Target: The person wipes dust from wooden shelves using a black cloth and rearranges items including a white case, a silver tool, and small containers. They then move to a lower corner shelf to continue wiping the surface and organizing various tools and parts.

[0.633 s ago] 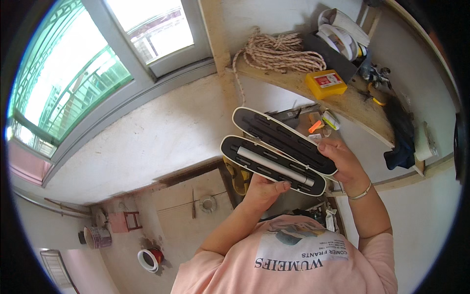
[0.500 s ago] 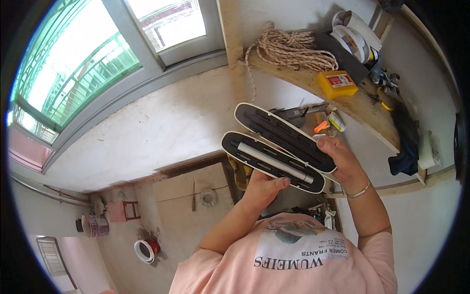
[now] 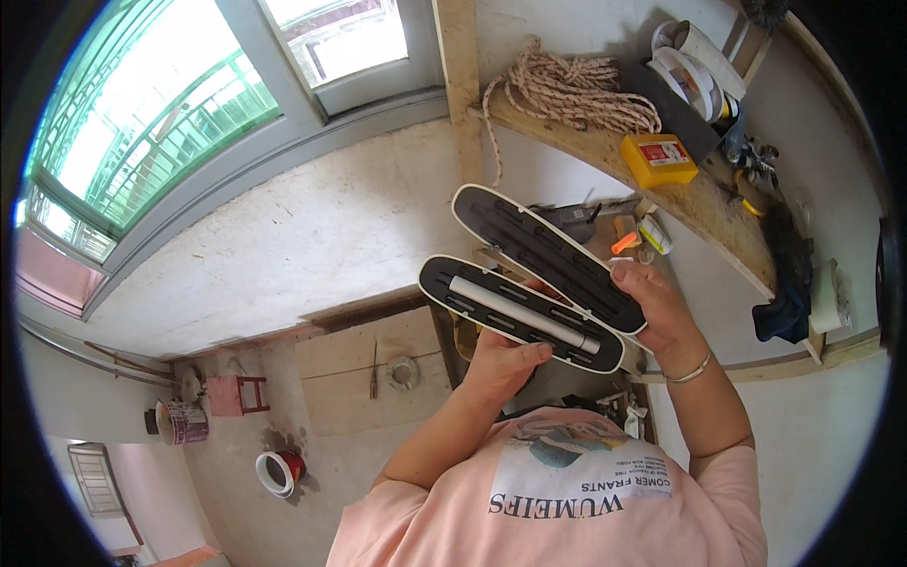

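The left hand (image 3: 499, 370) grips the nearer half of the open case (image 3: 540, 248), the right hand (image 3: 659, 300) the farther half. Just beyond the left hand lies the silver tube (image 3: 521, 313), which could roll out if the case tips.

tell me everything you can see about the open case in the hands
The case is long and narrow with rounded ends, opened into two halves with off-white rims and black, slotted linings; it looks like plastic. A smooth silver cylinder lies lengthwise in the lower half. Both halves slant down toward the picture's right. The left hand holds the lower half's near edge, the right hand the upper half's right end. The outer shell is mostly hidden.
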Demonstrator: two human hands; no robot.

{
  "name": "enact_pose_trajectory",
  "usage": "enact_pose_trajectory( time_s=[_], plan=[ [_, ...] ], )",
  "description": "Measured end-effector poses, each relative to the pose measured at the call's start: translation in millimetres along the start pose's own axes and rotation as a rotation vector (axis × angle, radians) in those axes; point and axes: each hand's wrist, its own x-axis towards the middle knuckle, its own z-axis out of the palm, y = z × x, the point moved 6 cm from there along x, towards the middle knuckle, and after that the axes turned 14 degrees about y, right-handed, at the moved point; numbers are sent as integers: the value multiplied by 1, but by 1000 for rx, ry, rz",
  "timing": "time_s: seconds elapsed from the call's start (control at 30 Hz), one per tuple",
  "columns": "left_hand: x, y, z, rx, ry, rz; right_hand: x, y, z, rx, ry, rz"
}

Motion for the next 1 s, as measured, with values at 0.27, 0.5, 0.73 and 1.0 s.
enact_pose_trajectory(
  time_s=[0.27, 0.5, 0.73, 1.0],
  plan=[
    [-6, -3, -12, -41, 9, -10, -10, -6, 10, -71, 21, -66],
    [-11, -1, -19, -75, 126, -23, -12, -9, 21, -215, -38, -125],
    [-11, 1, -22, -57, 68, -20, -11, -11, 29, -357, -16, -211],
    [-11, 3, -18, -41, 164, -18, -9, -12, 30, -431, -9, -233]
  ],
)
